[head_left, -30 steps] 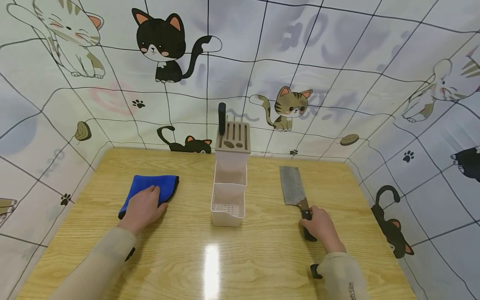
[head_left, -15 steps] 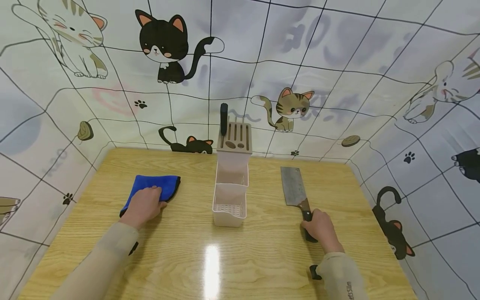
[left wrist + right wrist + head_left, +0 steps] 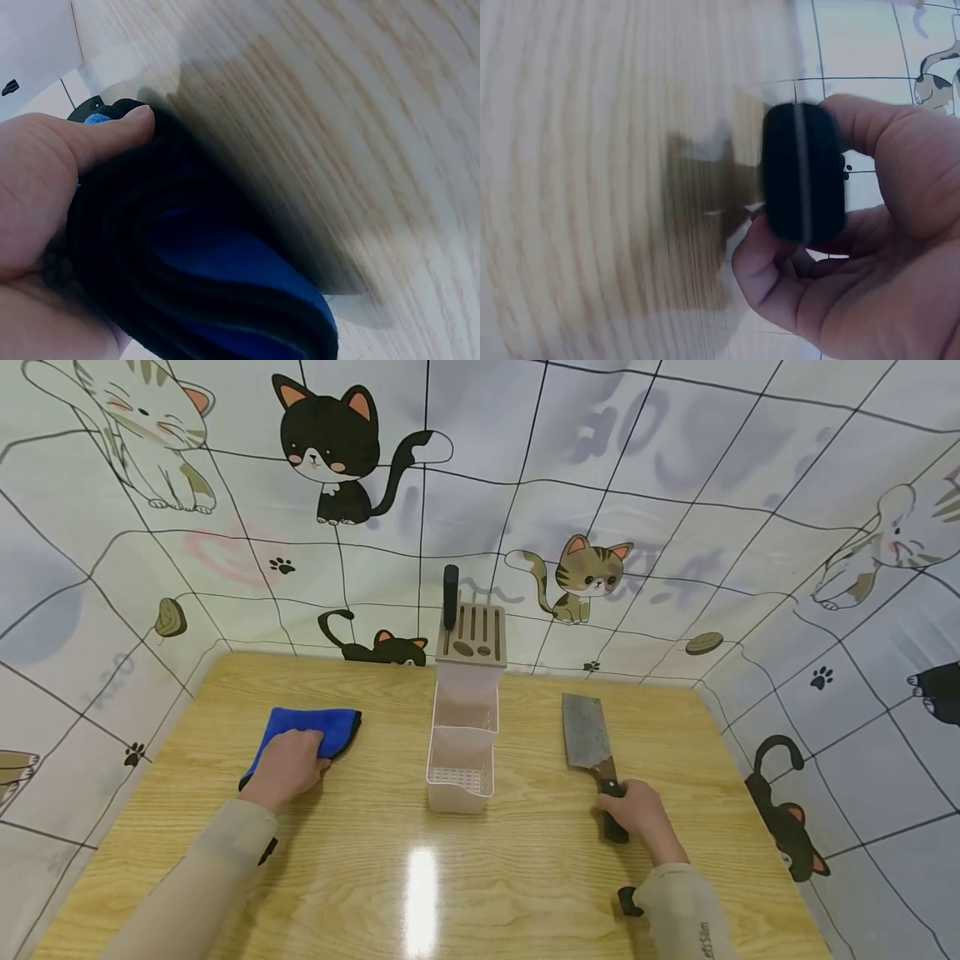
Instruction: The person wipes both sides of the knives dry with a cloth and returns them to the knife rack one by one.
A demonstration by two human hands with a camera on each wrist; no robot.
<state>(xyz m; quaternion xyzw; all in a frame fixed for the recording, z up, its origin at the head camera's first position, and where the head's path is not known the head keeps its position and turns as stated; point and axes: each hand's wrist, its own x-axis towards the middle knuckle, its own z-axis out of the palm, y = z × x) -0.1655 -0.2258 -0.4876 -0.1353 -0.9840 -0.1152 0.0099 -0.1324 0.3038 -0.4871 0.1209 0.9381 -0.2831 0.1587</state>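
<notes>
A folded blue cloth with black edging lies at the left of the table, and my left hand grips it from above. In the left wrist view the thumb presses on the layered black edges of the cloth; the other fingers are mostly hidden. At the right, my right hand holds a cleaver by its black handle, the blade pointing toward the wall. The right wrist view has the butt of the handle between thumb and curled fingers.
Between the hands stands a white utensil holder with stepped compartments and a beige slotted top. One black-handled tool is upright in a slot. A cat-print sheet walls the back and both sides of the wooden table.
The cleaver's handle end and my right hand have swung slightly to the left. My left hand stays on the cloth, which has hardly moved.
</notes>
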